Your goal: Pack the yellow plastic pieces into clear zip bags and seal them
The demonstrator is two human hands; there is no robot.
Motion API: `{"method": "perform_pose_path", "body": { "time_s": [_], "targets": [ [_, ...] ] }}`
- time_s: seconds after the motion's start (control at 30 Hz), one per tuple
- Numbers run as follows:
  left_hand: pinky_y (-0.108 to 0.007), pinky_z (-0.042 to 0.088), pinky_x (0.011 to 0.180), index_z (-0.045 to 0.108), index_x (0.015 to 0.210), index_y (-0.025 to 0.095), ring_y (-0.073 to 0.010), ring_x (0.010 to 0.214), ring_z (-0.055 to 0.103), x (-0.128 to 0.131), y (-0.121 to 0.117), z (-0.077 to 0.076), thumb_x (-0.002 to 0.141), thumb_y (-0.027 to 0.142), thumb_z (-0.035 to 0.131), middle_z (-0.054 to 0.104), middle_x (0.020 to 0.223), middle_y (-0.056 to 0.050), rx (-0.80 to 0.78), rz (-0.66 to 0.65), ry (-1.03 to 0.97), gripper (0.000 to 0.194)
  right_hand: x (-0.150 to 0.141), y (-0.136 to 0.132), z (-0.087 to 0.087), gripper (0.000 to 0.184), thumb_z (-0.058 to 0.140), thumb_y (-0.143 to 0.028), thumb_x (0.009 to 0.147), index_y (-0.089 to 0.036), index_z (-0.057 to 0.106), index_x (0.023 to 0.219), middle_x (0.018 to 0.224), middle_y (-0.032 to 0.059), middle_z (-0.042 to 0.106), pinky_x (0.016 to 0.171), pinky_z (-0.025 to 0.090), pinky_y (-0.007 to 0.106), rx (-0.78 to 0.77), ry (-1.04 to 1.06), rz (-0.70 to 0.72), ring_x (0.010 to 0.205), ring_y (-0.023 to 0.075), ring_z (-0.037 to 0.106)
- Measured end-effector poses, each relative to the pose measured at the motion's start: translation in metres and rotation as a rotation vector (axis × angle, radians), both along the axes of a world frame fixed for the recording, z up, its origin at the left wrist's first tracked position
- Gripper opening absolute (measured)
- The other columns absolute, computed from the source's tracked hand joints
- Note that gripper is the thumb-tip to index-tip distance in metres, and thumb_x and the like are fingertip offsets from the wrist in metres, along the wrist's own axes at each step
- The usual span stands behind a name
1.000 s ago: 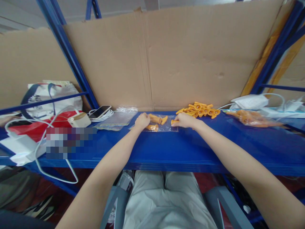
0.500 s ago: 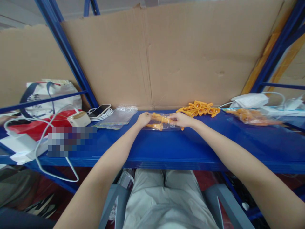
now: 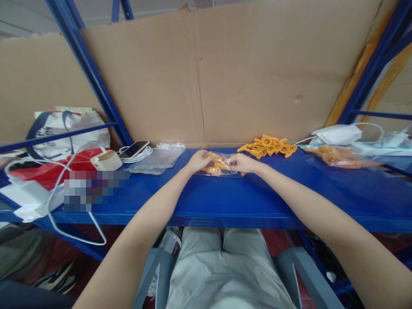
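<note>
A clear plastic bag [image 3: 221, 165] with several orange plastic pieces, flared at one end, lies on the blue shelf. My left hand [image 3: 198, 161] grips the bag's left end, its fingers closed over the film. At the other end, my right hand [image 3: 243, 163] has its fingers closed on the bag, some of them hidden by the film. Behind and right of that hand is a pile of loose orange flared pieces [image 3: 269, 147], touched by neither hand.
Flat clear bags [image 3: 161, 158] lie left of my hands, near a phone [image 3: 137, 149] and coiled white cable. A filled bag of orange pieces [image 3: 337, 157] rests at the right by a white power strip [image 3: 370, 149]. Cardboard [image 3: 251, 77] stands behind the blue shelf [image 3: 206, 201].
My hands have come closer together on the bag: the left moved right, the right slightly left. The orange pieces inside have shifted and look more bunched.
</note>
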State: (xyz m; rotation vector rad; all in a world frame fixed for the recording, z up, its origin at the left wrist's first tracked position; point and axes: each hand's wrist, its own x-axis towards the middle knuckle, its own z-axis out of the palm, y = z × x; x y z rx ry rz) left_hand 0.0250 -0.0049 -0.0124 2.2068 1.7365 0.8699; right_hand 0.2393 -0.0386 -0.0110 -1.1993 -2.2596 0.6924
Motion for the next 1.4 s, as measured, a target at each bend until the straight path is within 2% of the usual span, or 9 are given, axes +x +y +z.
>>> {"method": "perform_pose_path", "body": {
  "time_s": [0.2, 0.3, 0.47, 0.6, 0.73, 0.87, 0.97, 1.13, 1.4],
  "targets": [
    [-0.032, 0.045, 0.102, 0.067, 0.109, 0.019, -0.024, 0.119, 0.061, -0.003, 0.002, -0.001, 0.086, 0.042, 0.058, 0.07, 0.121, -0.008, 0.036, -0.053, -0.016, 0.033, -0.004, 0.004, -0.001, 0.008, 0.063, -0.018, 0.075, -0.015, 0.064, 0.068, 0.062, -0.0023, 0.061, 0.051, 0.044, 0.02, 0.099, 0.032, -0.02, 0.052, 0.0095, 0.054],
    [-0.036, 0.038, 0.112, 0.069, 0.103, 0.02, -0.0225, 0.131, 0.052, -0.006, 0.003, 0.0, 0.084, 0.034, 0.061, 0.066, 0.13, -0.007, 0.112, -0.214, -0.031, 0.025, -0.004, 0.005, 0.001, 0.006, 0.064, -0.016, 0.073, -0.015, 0.067, 0.068, 0.065, -0.0009, 0.065, 0.057, 0.044, 0.02, 0.166, -0.003, -0.03, 0.058, 0.011, 0.057],
    [-0.044, 0.031, 0.116, 0.072, 0.093, 0.018, -0.0249, 0.139, 0.044, -0.005, 0.002, 0.0, 0.08, 0.026, 0.066, 0.055, 0.143, -0.012, 0.16, -0.427, -0.038, 0.017, 0.006, 0.005, 0.01, 0.016, 0.066, -0.024, 0.077, -0.017, 0.067, 0.062, 0.054, -0.0019, 0.06, 0.054, 0.042, 0.022, 0.161, -0.211, -0.072, 0.049, 0.0104, 0.053],
    [-0.047, 0.031, 0.116, 0.071, 0.082, 0.019, -0.0256, 0.139, 0.044, 0.0, 0.0, -0.003, 0.08, 0.022, 0.064, 0.057, 0.141, -0.011, 0.161, -0.449, -0.006, 0.008, 0.018, 0.007, 0.016, 0.027, 0.073, -0.033, 0.073, -0.019, 0.064, 0.052, 0.05, -0.0004, 0.059, 0.053, 0.041, 0.024, 0.234, -0.406, -0.176, 0.048, 0.0111, 0.051],
    [-0.045, 0.032, 0.116, 0.069, 0.08, 0.019, -0.0245, 0.139, 0.044, 0.005, -0.001, -0.005, 0.082, 0.021, 0.061, 0.057, 0.141, -0.01, 0.162, -0.437, 0.014, 0.008, 0.022, 0.008, 0.015, 0.023, 0.073, -0.035, 0.074, -0.02, 0.067, 0.058, 0.057, 0.0018, 0.066, 0.056, 0.046, 0.025, 0.158, -0.358, -0.178, 0.055, 0.0146, 0.06],
    [-0.039, 0.036, 0.114, 0.067, 0.098, 0.018, -0.0208, 0.133, 0.051, 0.007, -0.001, -0.003, 0.087, 0.02, 0.053, 0.061, 0.136, -0.01, 0.186, -0.308, -0.029, 0.018, 0.017, 0.006, 0.013, 0.016, 0.065, -0.027, 0.082, -0.017, 0.07, 0.071, 0.063, 0.0041, 0.07, 0.061, 0.052, 0.026, -0.058, -0.073, -0.15, 0.06, 0.0159, 0.065],
    [-0.036, 0.04, 0.109, 0.065, 0.108, 0.018, -0.0212, 0.125, 0.057, 0.005, -0.002, 0.002, 0.091, 0.02, 0.045, 0.066, 0.129, -0.01, 0.136, -0.09, -0.036, 0.026, 0.012, 0.003, 0.013, 0.013, 0.064, -0.019, 0.083, -0.015, 0.07, 0.072, 0.064, 0.0054, 0.071, 0.064, 0.053, 0.027, -0.147, 0.093, -0.203, 0.061, 0.0147, 0.064],
    [-0.04, 0.046, 0.1, 0.062, 0.116, 0.015, -0.0297, 0.121, 0.061, -0.007, -0.003, 0.008, 0.096, 0.031, 0.039, 0.067, 0.126, -0.017, 0.0, 0.272, 0.02, 0.035, 0.003, -0.003, 0.014, 0.016, 0.062, -0.011, 0.085, -0.014, 0.068, 0.071, 0.069, 0.0061, 0.073, 0.067, 0.052, 0.022, -0.254, 0.254, -0.258, 0.063, 0.0112, 0.065],
    [-0.04, 0.049, 0.094, 0.065, 0.112, 0.014, -0.0326, 0.115, 0.065, -0.016, -0.004, 0.014, 0.095, 0.032, 0.036, 0.07, 0.118, -0.02, -0.025, 0.359, 0.11, 0.038, -0.003, -0.006, 0.011, 0.016, 0.059, -0.018, 0.092, -0.014, 0.073, 0.084, 0.076, 0.0079, 0.076, 0.069, 0.052, 0.022, -0.441, 0.416, -0.22, 0.067, 0.012, 0.069]
  ]
}}
